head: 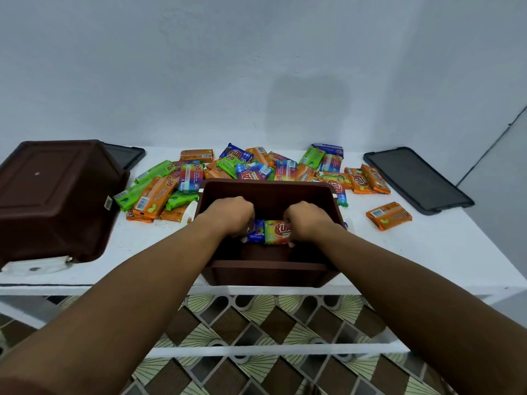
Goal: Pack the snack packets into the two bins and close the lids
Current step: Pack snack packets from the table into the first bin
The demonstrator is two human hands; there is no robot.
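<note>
Head: glossy packets [278,232], boxy plastic bin [268,274]

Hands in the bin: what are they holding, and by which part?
The left hand grips the blue packet at its left end; the right hand grips the multicoloured packet at its right end, both inside the brown bin.

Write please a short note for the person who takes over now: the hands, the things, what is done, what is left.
Left hand: grips a blue packet inside the open bin.
Right hand: grips a colourful packet beside it.
Second bin: upside down, left on the table; one lid behind it, other lid at right.
Done: only these two packets show in the bin.
Left: pile behind the open bin, lone orange packet, both lids.
</note>
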